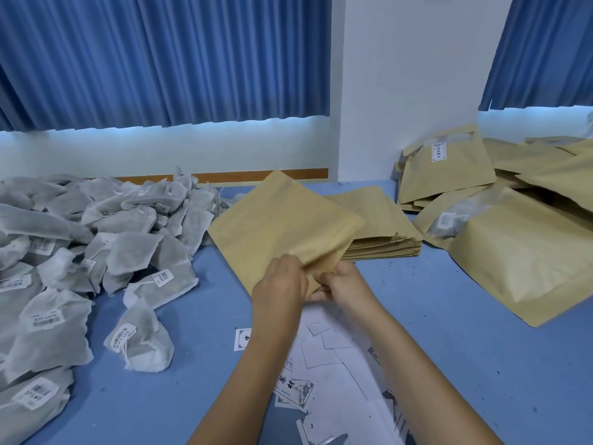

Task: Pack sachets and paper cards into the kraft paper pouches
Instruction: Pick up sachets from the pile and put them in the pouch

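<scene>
Pinching the near mouth of the kraft pouch (282,226), which tilts away beyond the grip, the left hand (279,284) and right hand (345,285) could tear its lip by pulling unevenly.

One left hand (279,284) and one right hand (345,285) pinched a single kraft pouch (282,220). Just beyond the grip to its right lay one stack of flat pouches (385,232), too many to count. Farther right lay at least four filled pouches (526,252). Left of the grip sat one heap of sachets (96,239), dozens of them. Beneath the grip lay overlapping paper cards (324,354), at least six.
</scene>
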Available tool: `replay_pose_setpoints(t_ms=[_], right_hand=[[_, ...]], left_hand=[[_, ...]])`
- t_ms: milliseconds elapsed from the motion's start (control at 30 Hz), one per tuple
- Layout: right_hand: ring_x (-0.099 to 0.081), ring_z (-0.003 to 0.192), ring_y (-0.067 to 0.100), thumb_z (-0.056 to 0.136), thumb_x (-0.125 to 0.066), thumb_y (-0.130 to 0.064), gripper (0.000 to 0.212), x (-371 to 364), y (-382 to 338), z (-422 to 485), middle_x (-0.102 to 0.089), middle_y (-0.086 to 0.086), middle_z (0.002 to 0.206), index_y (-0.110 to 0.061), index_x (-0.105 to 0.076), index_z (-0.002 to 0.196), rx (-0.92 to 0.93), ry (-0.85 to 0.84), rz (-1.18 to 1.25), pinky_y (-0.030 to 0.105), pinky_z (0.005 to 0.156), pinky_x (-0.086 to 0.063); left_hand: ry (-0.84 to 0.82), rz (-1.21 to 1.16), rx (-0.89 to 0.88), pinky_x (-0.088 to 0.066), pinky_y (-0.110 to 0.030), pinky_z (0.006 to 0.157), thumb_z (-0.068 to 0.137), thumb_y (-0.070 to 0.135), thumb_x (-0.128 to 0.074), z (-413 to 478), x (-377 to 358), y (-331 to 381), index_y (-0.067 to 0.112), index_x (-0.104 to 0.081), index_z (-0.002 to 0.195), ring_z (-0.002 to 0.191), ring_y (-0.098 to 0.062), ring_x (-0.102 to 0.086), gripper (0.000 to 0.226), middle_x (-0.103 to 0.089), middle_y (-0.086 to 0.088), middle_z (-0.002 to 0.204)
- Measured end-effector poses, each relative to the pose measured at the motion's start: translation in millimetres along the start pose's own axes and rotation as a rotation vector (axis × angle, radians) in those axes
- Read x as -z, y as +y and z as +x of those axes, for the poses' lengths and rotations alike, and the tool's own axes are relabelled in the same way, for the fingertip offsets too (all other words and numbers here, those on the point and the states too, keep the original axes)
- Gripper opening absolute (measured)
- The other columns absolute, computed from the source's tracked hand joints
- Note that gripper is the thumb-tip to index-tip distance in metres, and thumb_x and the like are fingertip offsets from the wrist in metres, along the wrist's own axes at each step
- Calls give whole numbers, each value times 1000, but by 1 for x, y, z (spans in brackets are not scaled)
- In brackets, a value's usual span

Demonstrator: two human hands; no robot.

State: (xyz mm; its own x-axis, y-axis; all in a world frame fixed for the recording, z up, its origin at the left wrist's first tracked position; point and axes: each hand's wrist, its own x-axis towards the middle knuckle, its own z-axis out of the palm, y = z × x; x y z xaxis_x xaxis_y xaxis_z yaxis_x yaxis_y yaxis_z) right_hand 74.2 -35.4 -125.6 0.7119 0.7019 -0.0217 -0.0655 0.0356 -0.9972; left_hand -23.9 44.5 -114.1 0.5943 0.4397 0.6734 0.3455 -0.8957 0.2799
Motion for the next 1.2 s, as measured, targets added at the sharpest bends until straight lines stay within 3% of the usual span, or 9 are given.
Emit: replay_pose_setpoints(t_ms=[100, 267, 433, 533, 600, 800, 1000, 1100, 1200], right_hand=[[-72, 69, 30, 91, -40, 7, 26, 13, -1, -1, -73, 2, 72, -10, -61, 87, -22, 75, -42, 39, 76, -58], [-69, 74, 35, 87, -57, -15, 17, 7, -5, -1, -69, 20, 82, 1, -60, 92, 35, 237, -132, 44, 70, -58], [-56, 39, 16, 94, -42, -16, 37, -1, -11, -10, -54, 8, 39, 0, -56, 64, 141, 229, -364, 17, 45, -42], [-49, 32, 19, 85, -35, 3, 31, 3, -13, -9, -52, 11, 41, -11, -61, 73, 117, 315, -257, 23, 37, -39], [-44, 30, 20, 82, -32, 11, 54, 11, -17, -5, -53, 15, 45, -28, -67, 95, 76, 302, -79, 20, 34, -31], [-38, 33, 14, 87, -30, 10, 29, 9, -43, 15, -50, 3, 40, -5, -53, 78, 19, 383, 216, 19, 31, -22], [-42, 35, 12, 87, -25, 12, 30, 2, -59, 66, -56, 16, 65, 1, -53, 88, -48, 508, 411, 19, 31, -26], [-42, 30, 12, 87, -23, 12, 30, 4, -59, 99, -54, 17, 65, 1, -49, 78, -91, 559, 511, 16, 30, -26], [-43, 31, 12, 89, -22, 12, 30, 9, -56, 129, -52, 17, 66, -1, -44, 74, -134, 583, 549, 15, 30, -27]], left_hand=[[124, -157, 172, -50, -33, 52, 83, -4, -63, 5, 7, -15, -1, -67, 97, 69, -28, -65, 15, -67, -13, 81], [78, -70, -192, -44, -26, 40, 72, 5, -59, -2, 4, 1, 7, -69, 90, 64, -20, -64, 21, -64, -3, 78], [-49, 70, 138, -32, -28, 50, 75, -6, -51, 4, -4, 13, 25, -48, 132, 91, -20, -53, 65, -47, 2, 120], [150, -203, 143, -47, -34, 63, 60, -19, -46, 15, 16, -1, 21, -70, 113, 99, -25, -58, 71, -62, 1, 116], [253, -382, 122, -51, -38, 80, 56, -23, -43, 32, 34, -14, 14, -77, 97, 100, -27, -61, 65, -68, -1, 113], [-132, -686, -157, -42, -11, 67, 85, 6, -60, 80, 48, -26, 23, -71, 108, 79, 1, -55, 30, -58, 8, 123], [-255, -752, 26, -51, -32, 89, 95, 26, -56, 130, -3, -57, 25, -65, 113, 99, -9, -59, 20, -58, 6, 121], [-206, -634, 94, -49, -39, 91, 99, 29, -48, 163, -30, -84, 20, -62, 116, 105, -20, -58, 24, -56, 5, 116], [-343, -27, 124, -44, -35, 84, 96, 30, -48, 203, -56, -138, 19, -54, 127, 109, -29, -55, 34, -47, -6, 132]])
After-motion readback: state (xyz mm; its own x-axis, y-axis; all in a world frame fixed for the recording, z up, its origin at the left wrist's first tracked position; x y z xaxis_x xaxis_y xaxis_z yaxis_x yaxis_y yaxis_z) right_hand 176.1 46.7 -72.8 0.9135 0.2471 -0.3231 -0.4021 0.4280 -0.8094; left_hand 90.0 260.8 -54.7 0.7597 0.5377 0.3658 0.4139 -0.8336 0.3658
